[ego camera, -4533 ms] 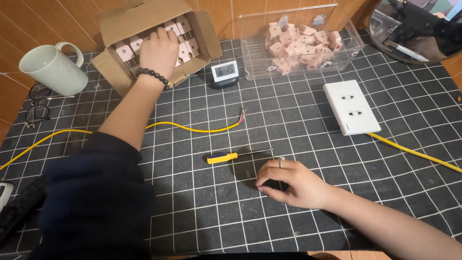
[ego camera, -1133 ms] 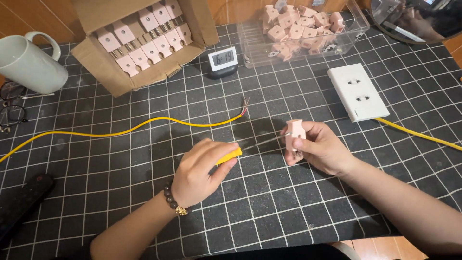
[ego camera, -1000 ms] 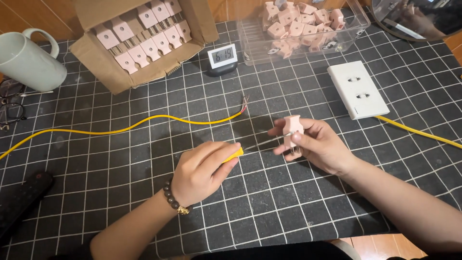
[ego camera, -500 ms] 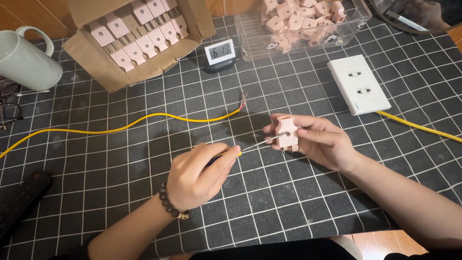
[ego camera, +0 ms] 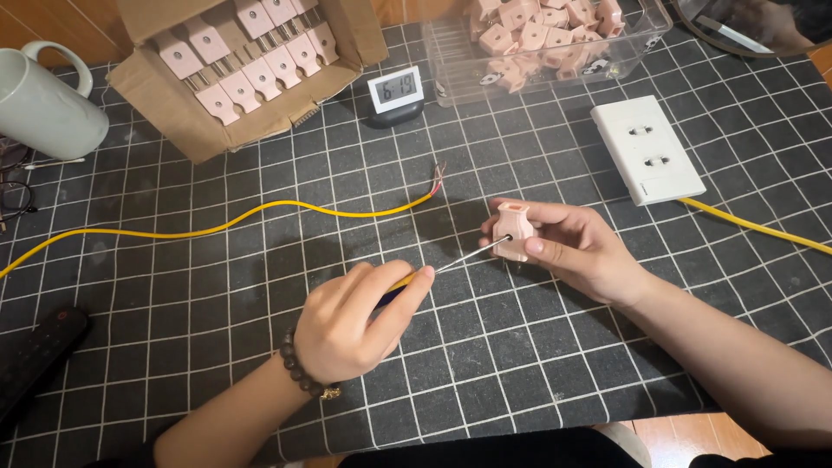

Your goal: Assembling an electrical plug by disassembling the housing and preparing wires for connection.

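Note:
My right hand (ego camera: pixel 579 250) holds a small pink plug (ego camera: pixel 511 230) upright just above the black grid mat (ego camera: pixel 520 347). A yellow-handled screwdriver (ego camera: pixel 451 263) is gripped in my left hand (ego camera: pixel 357 319), and its thin metal shaft points up and right with the tip at the side of the pink plug. Only a bit of the yellow handle shows between my fingers. A yellow cable (ego camera: pixel 225 225) with bared wire ends lies on the mat behind my hands.
A cardboard box (ego camera: pixel 173 95) with rows of pink plugs stands at the back left, beside a pale green mug (ego camera: pixel 45 106). A clear plastic tray (ego camera: pixel 459 65) of pink plugs, a small digital clock (ego camera: pixel 395 94) and a white wall socket (ego camera: pixel 646 161) on a yellow cable sit behind.
My left hand came back from the box, took up the screwdriver from the mat and raised it. My right hand lifted the pink plug, and the screwdriver tip now meets it.

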